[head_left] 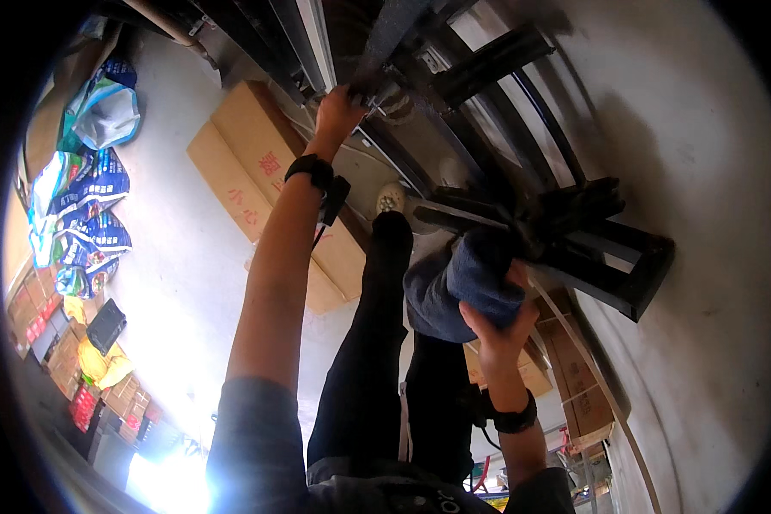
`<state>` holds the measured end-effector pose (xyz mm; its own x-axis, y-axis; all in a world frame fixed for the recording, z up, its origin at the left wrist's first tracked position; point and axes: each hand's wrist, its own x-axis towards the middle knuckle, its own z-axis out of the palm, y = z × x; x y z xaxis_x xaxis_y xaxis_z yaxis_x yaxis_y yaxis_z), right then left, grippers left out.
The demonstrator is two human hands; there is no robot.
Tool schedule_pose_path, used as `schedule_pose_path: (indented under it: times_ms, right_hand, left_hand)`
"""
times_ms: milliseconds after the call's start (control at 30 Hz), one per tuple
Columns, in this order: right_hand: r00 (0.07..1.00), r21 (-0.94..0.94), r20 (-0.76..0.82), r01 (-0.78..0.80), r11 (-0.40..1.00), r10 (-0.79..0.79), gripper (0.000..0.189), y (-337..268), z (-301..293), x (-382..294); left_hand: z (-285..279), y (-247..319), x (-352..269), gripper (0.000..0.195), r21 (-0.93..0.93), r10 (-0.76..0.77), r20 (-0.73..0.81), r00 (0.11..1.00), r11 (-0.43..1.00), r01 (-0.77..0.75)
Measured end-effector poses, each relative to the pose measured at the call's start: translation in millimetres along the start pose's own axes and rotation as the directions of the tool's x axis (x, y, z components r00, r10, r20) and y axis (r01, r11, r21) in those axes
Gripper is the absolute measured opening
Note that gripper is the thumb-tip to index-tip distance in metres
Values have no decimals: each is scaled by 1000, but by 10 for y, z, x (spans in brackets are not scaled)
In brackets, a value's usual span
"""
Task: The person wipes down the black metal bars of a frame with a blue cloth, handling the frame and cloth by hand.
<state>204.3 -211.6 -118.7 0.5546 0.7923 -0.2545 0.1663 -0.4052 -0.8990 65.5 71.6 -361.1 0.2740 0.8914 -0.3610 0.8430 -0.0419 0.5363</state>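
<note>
A blue-grey cloth (466, 286) is bunched up in my right hand (504, 324), which presses it against the dark metal frame. My left hand (339, 115) reaches up and closes around a part of the black metal frame (475, 148); its fingertips are partly hidden behind the bar. The frame has several dark bars, with a rectangular end (642, 276) jutting out to the right of the cloth. A band with a small dark device is strapped on each wrist.
Flat cardboard boxes (250, 173) lie on the pale floor left of my legs. Blue printed plastic bags (93, 186) stand at the far left, with piled cartons (61, 360) below them. A tall carton (568, 372) and a thin curved strip (594, 360) stand by the right wall.
</note>
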Motion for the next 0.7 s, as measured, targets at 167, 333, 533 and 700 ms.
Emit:
schedule_pose_path:
  times_ms: [167,333,533,700]
  right_hand:
    - [996,-151,-86,-35,988,22,52,-385,82,545]
    - [991,-543,-133,-98,834,30,52,-397,435,1202]
    - [935,-849,-68,130,512,-349,47,-194,693,1366]
    - [969,-555,-109,126,822,-222,36,-156,674,1448]
  left_hand:
    - [54,-15,17,41,4,-54,-34,998,999,54]
    - [22,-119,-7,56,-37,15,6,1000,999,-14]
    - [-346,327,-200,67,-167,421,-266,867,866,-471]
    - [-804,763,-365,61,-201,521,-172,836,812,-547]
